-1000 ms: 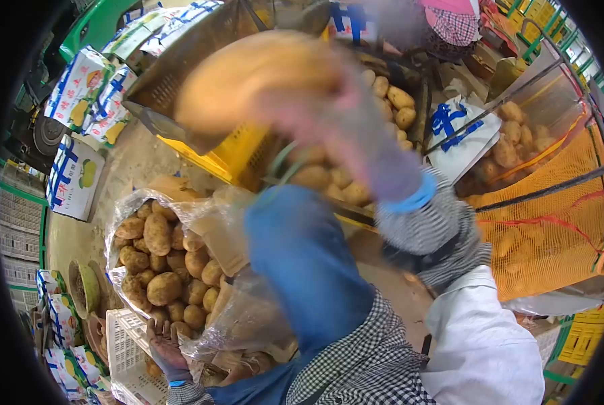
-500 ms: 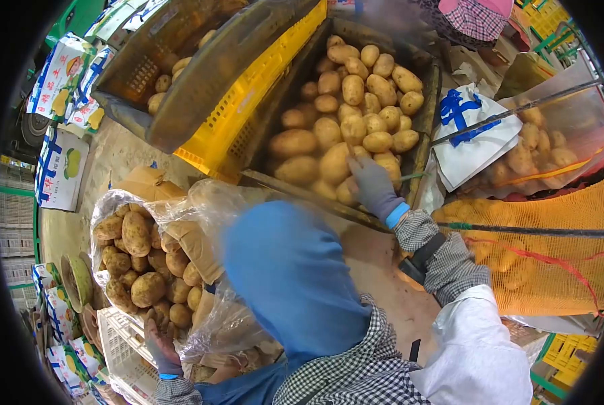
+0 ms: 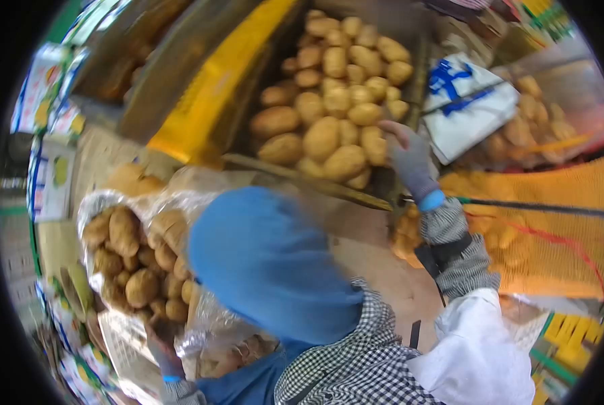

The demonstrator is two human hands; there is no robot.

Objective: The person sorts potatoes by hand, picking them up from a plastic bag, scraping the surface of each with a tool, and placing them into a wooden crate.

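Observation:
My right hand [image 3: 412, 156], in a grey glove with bare fingertips, reaches over the right side of a dark crate [image 3: 302, 177]. Its fingers stretch out beside the pale yellow potatoes [image 3: 339, 101] heaped there, with nothing seen in them. At the lower left my left hand [image 3: 163, 349], gloved too, rests against the lower edge of a pile of browner potatoes [image 3: 140, 287]. Its fingers look extended, though blurred and in shadow. Those potatoes lie in a clear plastic bag liner [image 3: 211, 331] over a white plastic crate [image 3: 123, 337].
A yellow crate [image 3: 211, 88] leans left of the dark one. An orange mesh sack [image 3: 552, 229] of potatoes lies at right, below a clear bag of potatoes [image 3: 535, 118] and a white-and-blue sheet [image 3: 467, 104]. Printed cartons [image 3: 52, 179] line the left side.
My right hand has drawn back from the middle of the potatoes to the crate's right edge. My left hand stays by the bagged potatoes. The whole view has shifted slightly and blurred.

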